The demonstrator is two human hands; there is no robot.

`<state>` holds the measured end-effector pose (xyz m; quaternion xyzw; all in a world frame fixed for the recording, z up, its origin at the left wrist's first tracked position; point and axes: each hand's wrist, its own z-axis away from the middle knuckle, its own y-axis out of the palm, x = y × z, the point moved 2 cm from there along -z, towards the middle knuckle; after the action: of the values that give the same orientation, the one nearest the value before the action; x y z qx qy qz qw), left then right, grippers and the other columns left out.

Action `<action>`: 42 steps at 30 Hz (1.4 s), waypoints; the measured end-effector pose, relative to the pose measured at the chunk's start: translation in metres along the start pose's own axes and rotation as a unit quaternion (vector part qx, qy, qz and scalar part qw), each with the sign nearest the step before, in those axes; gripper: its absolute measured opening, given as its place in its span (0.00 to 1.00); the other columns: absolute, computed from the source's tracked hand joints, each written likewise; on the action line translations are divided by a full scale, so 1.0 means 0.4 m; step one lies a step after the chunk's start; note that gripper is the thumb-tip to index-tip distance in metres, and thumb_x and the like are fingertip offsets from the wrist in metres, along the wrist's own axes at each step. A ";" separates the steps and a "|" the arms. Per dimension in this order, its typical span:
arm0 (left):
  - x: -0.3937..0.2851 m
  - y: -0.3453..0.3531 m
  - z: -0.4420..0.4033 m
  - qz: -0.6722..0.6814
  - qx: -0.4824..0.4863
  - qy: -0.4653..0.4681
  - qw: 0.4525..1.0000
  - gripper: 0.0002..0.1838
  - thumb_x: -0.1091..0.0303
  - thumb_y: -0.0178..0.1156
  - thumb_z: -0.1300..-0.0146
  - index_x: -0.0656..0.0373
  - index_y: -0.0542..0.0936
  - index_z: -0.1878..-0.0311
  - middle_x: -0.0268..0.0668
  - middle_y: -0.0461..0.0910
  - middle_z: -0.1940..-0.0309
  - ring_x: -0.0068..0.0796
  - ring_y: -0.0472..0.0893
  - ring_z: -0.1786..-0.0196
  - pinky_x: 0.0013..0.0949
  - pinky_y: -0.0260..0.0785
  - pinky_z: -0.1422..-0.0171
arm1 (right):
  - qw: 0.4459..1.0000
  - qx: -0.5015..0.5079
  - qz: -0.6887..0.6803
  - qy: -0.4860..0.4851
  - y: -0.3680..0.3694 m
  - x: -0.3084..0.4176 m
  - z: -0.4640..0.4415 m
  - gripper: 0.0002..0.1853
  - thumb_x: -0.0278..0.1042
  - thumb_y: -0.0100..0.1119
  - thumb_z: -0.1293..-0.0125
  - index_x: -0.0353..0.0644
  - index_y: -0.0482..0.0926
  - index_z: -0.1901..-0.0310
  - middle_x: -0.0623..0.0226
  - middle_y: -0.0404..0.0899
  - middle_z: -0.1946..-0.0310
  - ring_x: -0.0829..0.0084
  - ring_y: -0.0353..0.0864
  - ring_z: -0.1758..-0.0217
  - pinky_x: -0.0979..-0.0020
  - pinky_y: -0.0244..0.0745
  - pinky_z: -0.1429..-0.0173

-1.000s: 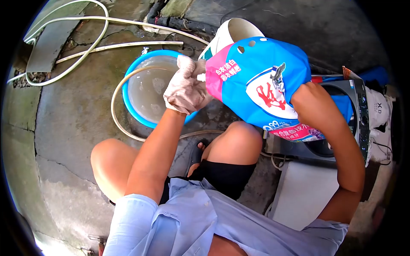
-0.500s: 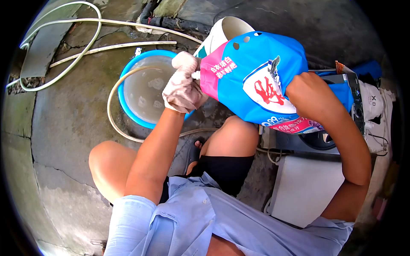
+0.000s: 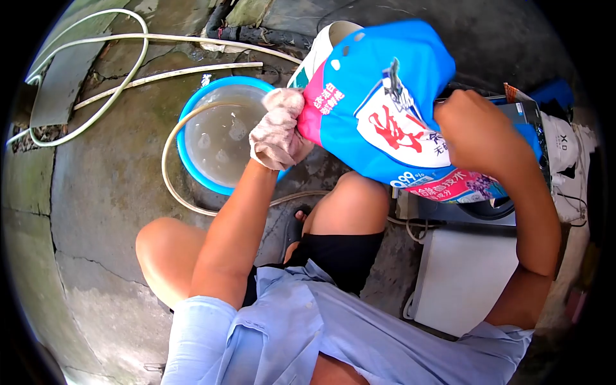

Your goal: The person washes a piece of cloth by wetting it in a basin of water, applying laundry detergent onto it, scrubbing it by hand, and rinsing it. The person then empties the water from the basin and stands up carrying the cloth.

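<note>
A bunched pale pink cloth (image 3: 281, 131) covers my left hand (image 3: 273, 151), hiding its fingers, so I cannot tell how they are bent. The cloth meets the pink, narrow end of a large blue laundry detergent bag (image 3: 378, 109); whether my hand also grips the bag there is hidden. My right hand (image 3: 471, 131) is closed on the bag's right side, holding it up and tilted with the narrow end to the left. Below and left of the cloth stands a blue-rimmed basin (image 3: 182, 138) of cloudy water with a few pale lumps in it.
A thin hose (image 3: 168, 160) runs into the basin, and a white hose (image 3: 144, 45) loops over the concrete floor at upper left. Behind the bag stands a white bucket (image 3: 319, 48). A dark-topped appliance (image 3: 526, 112) and a white panel (image 3: 468, 276) are at right.
My right hand has raised and tilted the bag, its body shifting up. The white material seen earlier at its narrow end no longer shows. My cloth-covered left hand has moved slightly.
</note>
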<state>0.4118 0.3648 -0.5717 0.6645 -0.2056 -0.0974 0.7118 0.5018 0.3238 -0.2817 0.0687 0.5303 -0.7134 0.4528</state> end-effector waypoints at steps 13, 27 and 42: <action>-0.064 -0.035 -0.016 -0.050 0.006 0.027 0.998 0.10 0.66 0.57 0.25 0.61 0.74 0.49 0.37 0.79 0.55 0.30 0.79 0.51 0.37 0.76 0.40 | 0.995 0.073 -0.020 0.066 0.080 -0.049 0.035 0.06 0.16 0.63 0.54 0.30 0.83 0.71 0.43 0.83 0.68 0.45 0.84 0.61 0.55 0.82 0.53; -0.113 -0.021 -0.026 0.009 0.077 0.000 0.997 0.23 0.45 0.50 0.23 0.57 0.76 0.48 0.36 0.82 0.52 0.37 0.81 0.46 0.47 0.74 0.36 | 0.979 -0.067 -0.176 0.072 0.198 -0.120 0.121 0.06 0.22 0.65 0.46 0.29 0.83 0.66 0.39 0.81 0.67 0.41 0.82 0.61 0.53 0.79 0.54; -0.092 0.086 -0.003 -0.077 -0.041 0.073 0.993 0.18 0.51 0.50 0.25 0.59 0.74 0.56 0.36 0.74 0.63 0.37 0.76 0.57 0.44 0.78 0.46 | 0.471 -0.498 -0.643 0.342 0.908 -0.002 0.218 0.13 0.23 0.68 0.36 0.28 0.82 0.52 0.58 0.87 0.56 0.71 0.84 0.55 0.65 0.78 0.49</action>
<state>0.3748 0.3845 -0.5437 0.6539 -0.0968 -0.1115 0.7420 0.7967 0.2429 -0.4960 -0.2900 0.8040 -0.3393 -0.3928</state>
